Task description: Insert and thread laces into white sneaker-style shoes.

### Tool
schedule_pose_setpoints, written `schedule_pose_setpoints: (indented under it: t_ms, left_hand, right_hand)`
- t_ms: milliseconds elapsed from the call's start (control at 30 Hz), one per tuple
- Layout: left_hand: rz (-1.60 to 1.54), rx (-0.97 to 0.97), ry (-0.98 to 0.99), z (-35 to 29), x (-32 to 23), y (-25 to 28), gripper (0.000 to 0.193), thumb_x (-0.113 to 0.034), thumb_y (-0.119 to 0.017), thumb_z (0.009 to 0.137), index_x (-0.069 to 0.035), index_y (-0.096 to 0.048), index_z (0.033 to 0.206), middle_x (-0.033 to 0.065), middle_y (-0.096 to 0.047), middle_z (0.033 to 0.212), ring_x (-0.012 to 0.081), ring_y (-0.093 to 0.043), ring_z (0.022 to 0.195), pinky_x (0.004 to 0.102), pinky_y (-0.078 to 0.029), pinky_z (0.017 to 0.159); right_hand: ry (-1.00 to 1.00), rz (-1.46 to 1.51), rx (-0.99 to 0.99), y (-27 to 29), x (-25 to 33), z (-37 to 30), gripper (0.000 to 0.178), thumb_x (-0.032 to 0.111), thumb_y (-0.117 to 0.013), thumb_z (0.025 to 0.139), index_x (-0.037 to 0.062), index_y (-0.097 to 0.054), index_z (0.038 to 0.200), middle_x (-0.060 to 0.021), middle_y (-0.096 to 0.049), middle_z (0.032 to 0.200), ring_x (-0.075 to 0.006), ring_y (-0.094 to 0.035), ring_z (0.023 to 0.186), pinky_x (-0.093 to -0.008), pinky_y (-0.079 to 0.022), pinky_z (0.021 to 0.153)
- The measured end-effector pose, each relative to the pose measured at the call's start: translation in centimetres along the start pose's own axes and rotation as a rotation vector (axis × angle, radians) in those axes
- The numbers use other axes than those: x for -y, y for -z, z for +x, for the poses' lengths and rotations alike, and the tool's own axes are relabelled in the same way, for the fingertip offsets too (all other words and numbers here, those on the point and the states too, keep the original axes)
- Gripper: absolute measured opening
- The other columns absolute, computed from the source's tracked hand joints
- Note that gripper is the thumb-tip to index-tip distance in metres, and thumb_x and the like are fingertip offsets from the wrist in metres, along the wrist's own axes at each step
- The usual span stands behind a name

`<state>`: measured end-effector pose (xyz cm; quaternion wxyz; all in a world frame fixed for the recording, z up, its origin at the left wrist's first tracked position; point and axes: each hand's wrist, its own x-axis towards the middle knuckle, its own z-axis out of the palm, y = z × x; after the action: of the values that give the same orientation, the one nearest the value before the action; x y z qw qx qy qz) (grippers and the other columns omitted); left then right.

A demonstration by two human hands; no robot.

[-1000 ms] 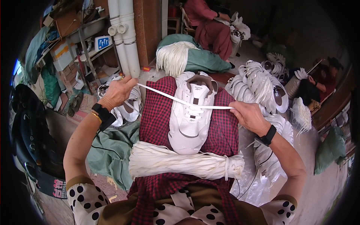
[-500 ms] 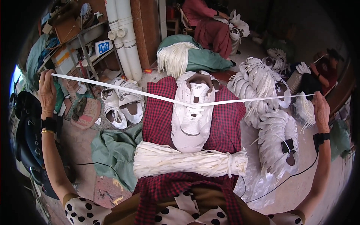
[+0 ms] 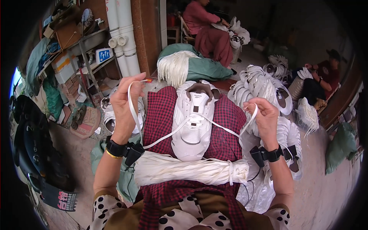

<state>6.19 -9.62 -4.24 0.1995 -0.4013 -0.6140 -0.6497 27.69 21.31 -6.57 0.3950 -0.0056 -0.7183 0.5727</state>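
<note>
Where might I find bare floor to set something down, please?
Bare floor shows at right between the stacked shoes and green sack, and at left between the black vehicle and green cloth. A white shoe and lace bundle crowd the checked cloth.

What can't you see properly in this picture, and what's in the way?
All in the head view:
Sole of the white shoe: under its upper.
Whatever lies beneath the checked cloth: hidden by it.
Parts of the floor shoes: behind the left hand.
What the seated co-worker, far right, holds: too small, dark.
</note>
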Motion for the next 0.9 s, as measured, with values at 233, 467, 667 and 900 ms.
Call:
schedule_pose_setpoints:
  t_ms: [233, 467, 667, 900]
  left_hand:
    - [-0.262, 0.359, 0.302, -4.0, 5.2, -7.2, 0.017, -0.011, -0.065, 0.097, -0.002, -0.073, 0.109, 0.004, -0.061, 0.096, 0.0088, -0.056, 0.08, 0.0243, -0.047, 0.072]
    - [-0.129, 0.401, 0.19, -4.7, 5.5, -7.1, 0.016, -0.005, -0.065, 0.095, -0.001, -0.074, 0.107, 0.0038, -0.062, 0.095, 0.0093, -0.057, 0.084, 0.0238, -0.047, 0.077]
    - [-0.193, 0.332, 0.27, -5.0, 5.1, -7.2, 0.013, -0.003, -0.068, 0.093, -0.001, -0.074, 0.104, 0.0042, -0.064, 0.093, 0.009, -0.057, 0.084, 0.0238, -0.046, 0.077]
    - [-0.275, 0.34, 0.341, -5.2, 6.0, -6.9, 0.013, 0.0, -0.069, 0.091, 0.002, -0.071, 0.104, 0.0047, -0.068, 0.096, 0.0085, -0.063, 0.089, 0.0237, -0.051, 0.08]
  right_hand:
    - [-0.187, 0.039, 0.263, -6.5, -6.1, 1.5, 0.009, 0.004, -0.073, 0.09, -0.0007, -0.073, 0.098, -0.0018, -0.071, 0.091, -0.0038, -0.062, 0.08, -0.0201, -0.051, 0.072]
    - [-0.18, 0.071, 0.305, -6.2, -7.1, 1.6, 0.003, 0.001, -0.069, 0.092, -0.0013, -0.066, 0.093, -0.0011, -0.068, 0.087, -0.0042, -0.061, 0.079, -0.0207, -0.049, 0.069]
    - [-0.109, -0.068, 0.321, -6.9, -6.6, 1.5, 0.006, 0.003, -0.071, 0.09, 0.0015, -0.065, 0.09, 0.0015, -0.065, 0.084, -0.0026, -0.057, 0.075, -0.0209, -0.046, 0.065]
    - [-0.043, -0.157, 0.349, -7.0, -7.1, 1.7, 0.011, -0.008, -0.063, 0.082, 0.0029, -0.064, 0.083, 0.0036, -0.062, 0.076, -0.0023, -0.051, 0.067, -0.0209, -0.041, 0.06]
